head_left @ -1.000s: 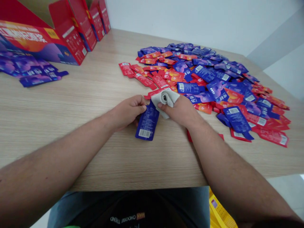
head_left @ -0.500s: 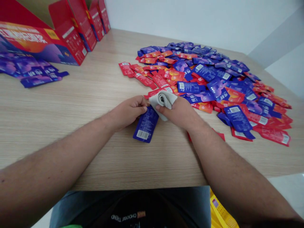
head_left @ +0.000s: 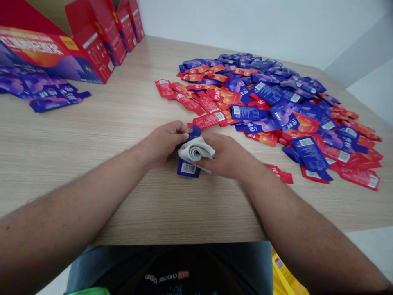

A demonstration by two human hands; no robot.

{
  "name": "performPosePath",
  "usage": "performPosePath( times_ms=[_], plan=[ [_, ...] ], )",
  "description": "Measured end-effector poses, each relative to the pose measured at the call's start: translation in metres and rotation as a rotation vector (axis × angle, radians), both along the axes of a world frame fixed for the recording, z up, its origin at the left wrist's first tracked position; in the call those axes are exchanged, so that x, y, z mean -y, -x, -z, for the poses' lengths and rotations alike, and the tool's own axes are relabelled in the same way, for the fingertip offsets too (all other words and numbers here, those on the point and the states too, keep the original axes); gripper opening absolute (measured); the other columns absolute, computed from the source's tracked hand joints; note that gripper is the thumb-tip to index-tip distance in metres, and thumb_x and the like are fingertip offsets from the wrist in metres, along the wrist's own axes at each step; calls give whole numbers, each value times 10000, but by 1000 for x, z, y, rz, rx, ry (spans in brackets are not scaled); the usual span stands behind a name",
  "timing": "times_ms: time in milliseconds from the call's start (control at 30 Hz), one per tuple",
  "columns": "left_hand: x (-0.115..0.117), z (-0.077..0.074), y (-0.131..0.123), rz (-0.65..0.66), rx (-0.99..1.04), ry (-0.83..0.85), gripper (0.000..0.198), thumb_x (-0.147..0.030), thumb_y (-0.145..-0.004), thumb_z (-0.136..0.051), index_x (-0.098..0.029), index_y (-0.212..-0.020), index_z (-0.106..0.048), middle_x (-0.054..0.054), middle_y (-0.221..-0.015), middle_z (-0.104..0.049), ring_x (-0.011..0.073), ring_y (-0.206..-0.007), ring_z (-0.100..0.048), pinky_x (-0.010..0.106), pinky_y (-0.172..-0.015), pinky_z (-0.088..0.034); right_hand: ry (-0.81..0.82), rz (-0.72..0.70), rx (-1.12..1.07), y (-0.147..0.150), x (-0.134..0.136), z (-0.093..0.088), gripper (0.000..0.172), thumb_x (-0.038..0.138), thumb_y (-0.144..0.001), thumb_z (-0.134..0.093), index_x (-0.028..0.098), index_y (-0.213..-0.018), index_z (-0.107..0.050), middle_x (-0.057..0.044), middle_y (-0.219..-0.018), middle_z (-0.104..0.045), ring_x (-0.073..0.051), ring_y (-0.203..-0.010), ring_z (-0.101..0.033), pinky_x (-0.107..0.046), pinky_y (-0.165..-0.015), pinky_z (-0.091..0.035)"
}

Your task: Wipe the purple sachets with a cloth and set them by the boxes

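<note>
Between my hands is a blue sachet (head_left: 188, 169), its barcode end toward me and its narrow neck pointing away. My left hand (head_left: 166, 142) is closed, pinching the sachet's left edge near the neck. In my right hand (head_left: 225, 155) a rolled whitish cloth (head_left: 196, 150) is gripped and lies pressed across the sachet's middle, hiding that part. The right fingers beneath the cloth are mostly out of sight. Just beyond the hands lies a red sachet (head_left: 208, 120) at the near edge of a big heap.
The heap of red and blue sachets (head_left: 267, 94) spreads over the table's right side. A lone red sachet (head_left: 279, 173) lies by my right forearm. At left, blue sachets (head_left: 52, 92) lie before open red boxes (head_left: 95, 55). A yellow bag (head_left: 285, 274) hangs below the table edge.
My right hand has slid the cloth from the sachet's neck end down over its middle, toward me. The sachet has turned straighter; its neck now shows. My left hand still pinches it.
</note>
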State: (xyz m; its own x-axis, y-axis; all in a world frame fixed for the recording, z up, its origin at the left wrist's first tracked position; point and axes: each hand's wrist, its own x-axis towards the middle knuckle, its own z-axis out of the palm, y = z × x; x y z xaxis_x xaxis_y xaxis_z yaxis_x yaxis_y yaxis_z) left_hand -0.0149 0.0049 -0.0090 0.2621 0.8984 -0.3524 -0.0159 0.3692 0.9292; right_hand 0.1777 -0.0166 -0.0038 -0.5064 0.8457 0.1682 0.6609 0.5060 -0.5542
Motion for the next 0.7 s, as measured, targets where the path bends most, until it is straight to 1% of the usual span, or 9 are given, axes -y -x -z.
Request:
performPosePath(
  times_ms=[100,133,233,267,400,433,533,567,700],
  plan=[
    [0,0,-1,-2,-2,9,154,-124,-795,-630,-206,-775,-502,-32,-642,-542,113,-530,-515,224,-498,-421,-92,105,17,0,1,0,199,378,-850,-705,208,-950,-677,-52,-919,-716,-221,-861,-638,-318,-725,-433],
    [0,0,-1,-7,-6,6,151,-117,-797,-626,-205,-774,-505,-34,-635,-536,110,-524,-509,222,-494,-415,-88,92,21,0,1,0,193,369,-847,-707,210,-951,-673,-49,-918,-713,-216,-858,-634,-314,-724,-429],
    [1,-1,-3,-25,-13,-13,144,-84,-805,-591,-193,-753,-514,-39,-596,-505,96,-494,-475,207,-479,-375,-3,-93,72,1,2,0,185,335,-825,-729,214,-948,-663,-32,-917,-708,-193,-829,-621,-296,-721,-422],
    [1,-2,-3,-36,-14,-14,146,-76,-807,-581,-191,-749,-513,-38,-592,-505,96,-490,-474,205,-476,-370,9,-121,84,2,3,0,186,328,-825,-730,212,-954,-661,-32,-924,-706,-191,-830,-618,-295,-727,-421],
    [1,-2,-4,-81,12,12,148,-78,-810,-572,-199,-767,-500,-31,-619,-550,116,-501,-521,219,-478,-414,-73,3,48,3,3,1,193,321,-839,-715,196,-972,-654,-46,-933,-694,-204,-861,-611,-303,-741,-417],
    [0,-2,-4,-91,19,16,149,-76,-810,-568,-200,-767,-498,-33,-614,-547,116,-497,-519,220,-475,-419,-70,-19,43,3,4,0,190,316,-835,-719,197,-967,-650,-42,-927,-691,-201,-858,-607,-300,-738,-414],
    [-2,1,-3,-119,36,-3,159,-59,-809,-550,-199,-753,-501,-42,-574,-505,103,-461,-477,207,-449,-391,7,-194,75,2,4,0,177,292,-823,-736,199,-941,-642,-24,-904,-679,-182,-823,-596,-288,-717,-403],
    [-2,2,-3,-125,38,-5,160,-56,-811,-543,-199,-753,-503,-41,-568,-501,104,-456,-473,206,-442,-386,11,-202,75,1,3,1,175,291,-824,-737,198,-938,-642,-23,-899,-676,-180,-818,-595,-288,-715,-403],
    [-5,3,-3,-136,49,17,151,-76,-848,-526,-207,-778,-502,-32,-587,-535,125,-469,-512,224,-439,-421,-66,-17,-21,-4,-3,5,175,315,-837,-729,197,-940,-652,-25,-899,-683,-194,-855,-612,-300,-746,-421]
  ],
)
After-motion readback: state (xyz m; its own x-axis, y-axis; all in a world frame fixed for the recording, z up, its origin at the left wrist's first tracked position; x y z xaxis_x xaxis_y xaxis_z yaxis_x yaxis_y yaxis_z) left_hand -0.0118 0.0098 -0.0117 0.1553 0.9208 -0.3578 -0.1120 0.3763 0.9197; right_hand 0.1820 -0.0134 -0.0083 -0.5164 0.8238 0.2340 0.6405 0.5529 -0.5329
